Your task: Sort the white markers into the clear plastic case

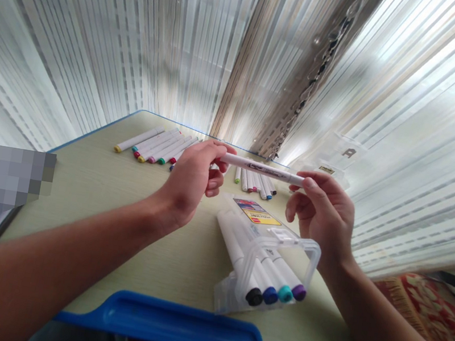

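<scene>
A white marker point(260, 167) is held level above the table between my two hands. My left hand point(196, 177) pinches its left end, and my right hand point(324, 212) grips the right end between thumb and fingers, so both tips are covered. Below it, a clear plastic marker case point(312, 259) lies on the table with several white markers inside. Black, blue, teal and purple ends point(286, 293) point toward me. A yellow label point(261, 216) shows on the case's top.
Several white markers with coloured ends point(162, 146) lie in a row at the back left. Another group of markers point(255, 183) lies behind the case. The pale table point(112, 244) has a blue rim with a tray groove point(185, 325) in front. Curtains point(187, 43) hang behind.
</scene>
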Demonstrator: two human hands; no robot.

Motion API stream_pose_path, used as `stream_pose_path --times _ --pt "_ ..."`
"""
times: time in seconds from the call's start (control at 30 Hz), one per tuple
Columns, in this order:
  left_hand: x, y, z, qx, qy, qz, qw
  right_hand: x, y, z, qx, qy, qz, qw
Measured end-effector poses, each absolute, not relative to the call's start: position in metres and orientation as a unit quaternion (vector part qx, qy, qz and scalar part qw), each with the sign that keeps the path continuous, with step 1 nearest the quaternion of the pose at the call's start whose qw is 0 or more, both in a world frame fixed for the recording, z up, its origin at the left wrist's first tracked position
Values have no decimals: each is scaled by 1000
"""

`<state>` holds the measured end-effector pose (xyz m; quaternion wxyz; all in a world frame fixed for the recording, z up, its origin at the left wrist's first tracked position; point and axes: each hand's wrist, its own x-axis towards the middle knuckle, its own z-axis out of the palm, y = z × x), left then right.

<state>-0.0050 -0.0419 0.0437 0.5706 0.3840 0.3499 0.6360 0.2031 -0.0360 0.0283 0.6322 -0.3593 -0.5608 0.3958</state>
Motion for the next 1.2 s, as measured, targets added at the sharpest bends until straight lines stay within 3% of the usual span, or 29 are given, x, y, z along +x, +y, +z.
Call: stream_pose_path --times 1.2 --pt "-5 -44 44 409 364 618 564 204 -34 27 -360 -556 413 625"
